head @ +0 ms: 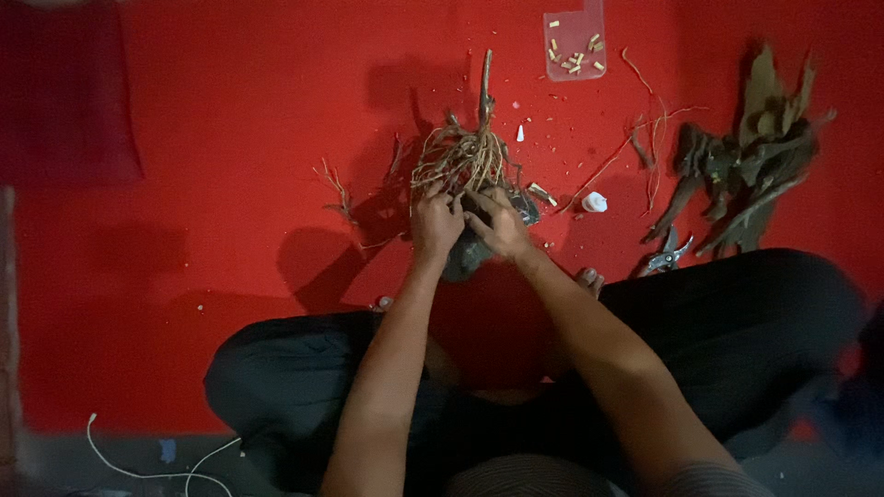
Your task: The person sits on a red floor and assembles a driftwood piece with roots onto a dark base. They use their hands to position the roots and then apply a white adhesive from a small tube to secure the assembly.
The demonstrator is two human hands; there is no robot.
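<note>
tangled pale-brown root clump [465,156]: dry, woody, rough | red floor covering [212,184]: matt cloth | small clear rectangular tray [575,41]: glossy plastic | grey pruning shears [665,258]: metal

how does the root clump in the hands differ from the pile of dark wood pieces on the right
The root clump is pale, thin and tangled; the wood pile is dark, with thick flat pieces. The left hand and right hand touch the clump's base; the pile lies untouched. Both rest on the red floor.

The floor [212,184] is bright red all over. The root clump [465,152] is pale tan, the driftwood pile [746,175] dull grey-brown, the trousers [304,377] black.
</note>
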